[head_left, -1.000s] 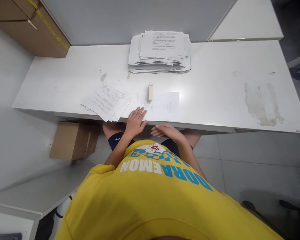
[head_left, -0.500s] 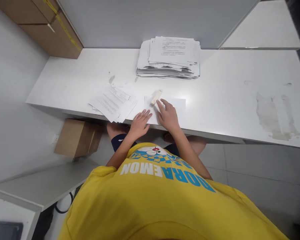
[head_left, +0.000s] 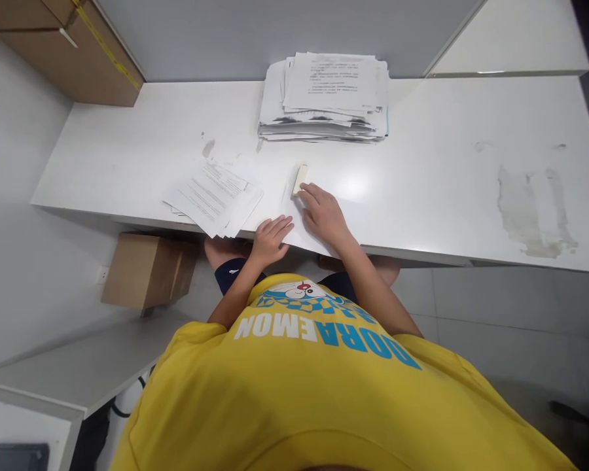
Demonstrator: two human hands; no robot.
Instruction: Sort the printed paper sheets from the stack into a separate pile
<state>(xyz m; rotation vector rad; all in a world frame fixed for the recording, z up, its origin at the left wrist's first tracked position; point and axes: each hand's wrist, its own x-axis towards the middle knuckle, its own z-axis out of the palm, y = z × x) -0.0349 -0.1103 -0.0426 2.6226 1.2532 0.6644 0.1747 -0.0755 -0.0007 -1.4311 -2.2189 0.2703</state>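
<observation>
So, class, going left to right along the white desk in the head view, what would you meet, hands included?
Brown cardboard box, fanned white printed sheets, person's left hand, small cream oblong block, person's right hand, large irregular grey-brown stain.

The head view looks down, apparently steeply, on both hands (head_left: 269, 243) (head_left: 325, 216).

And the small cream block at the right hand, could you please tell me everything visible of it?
The cream block is long and narrow, with straight edges and a plain surface, perhaps plastic. It slants over the desk, nearer the person than the thick paper stack, its far end toward the right. The fingers of the right hand touch its near end and partly hide it; whether it is lifted cannot be told.
</observation>
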